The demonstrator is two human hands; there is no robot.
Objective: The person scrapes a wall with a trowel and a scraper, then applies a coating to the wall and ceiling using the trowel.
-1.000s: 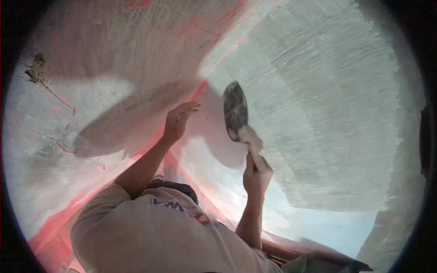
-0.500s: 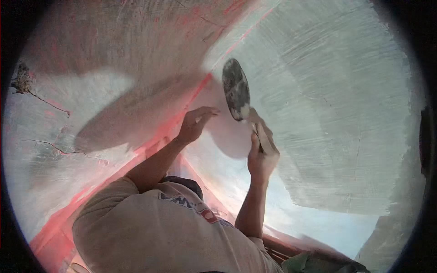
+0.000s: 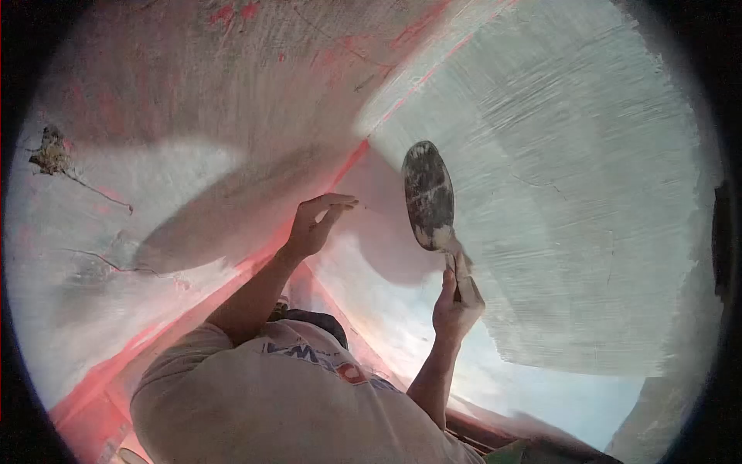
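Note:
My right hand (image 3: 457, 311) is wrapped round the handle of a dark, oval, flat-headed tool (image 3: 430, 193) with pale smears on its face. The tool's head points up, beside the red-edged corner of the wall. To the left, my left hand (image 3: 311, 226) is raised with its thumb and fingers brought together at the tips. Whatever lies between those fingertips, if anything, is too small to tell. The two hands are apart, and the left hand does not touch the tool.
A grey-green coated wall (image 3: 572, 232) fills the right side. On the left, a paler wall (image 3: 193, 201) has thin cracks and a rough hole (image 3: 51, 151). A red strip (image 3: 162, 325) follows the corner. Shadows fall across both surfaces. Dark green material (image 3: 533, 452) shows at the bottom right.
My right hand and the tool have moved right and down. My left hand has shifted slightly left and down, its fingertips still together. The whole view has also shifted a little.

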